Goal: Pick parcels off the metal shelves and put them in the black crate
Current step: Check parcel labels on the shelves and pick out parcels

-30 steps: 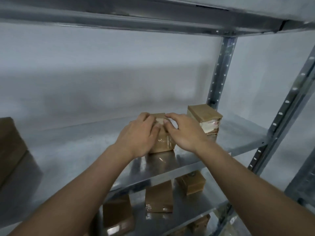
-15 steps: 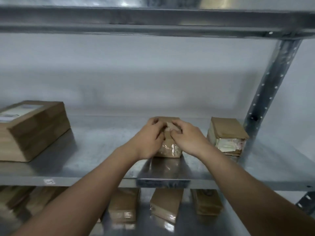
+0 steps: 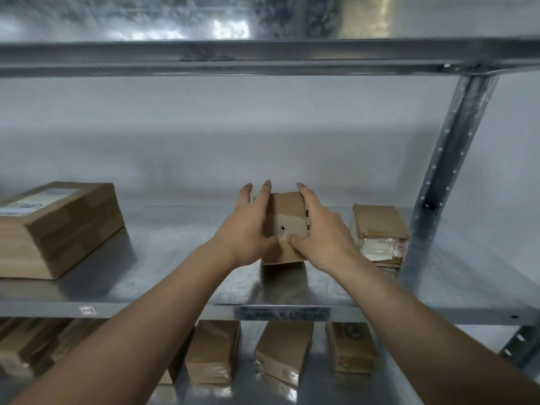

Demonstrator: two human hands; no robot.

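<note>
My fingers [image 3: 306, 200] clasp the parcel [image 3: 287, 226] from both sides, left hand [image 3: 248, 235] and right hand [image 3: 321, 244]; it seems tilted off the shelf [image 3: 163, 290]. Next: lift clear toward the unseen crate.

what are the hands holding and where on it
A small brown parcel on the metal shelf, held between both hands: left hand on its left side, right hand on its right side, thumbs on the near face.
</note>
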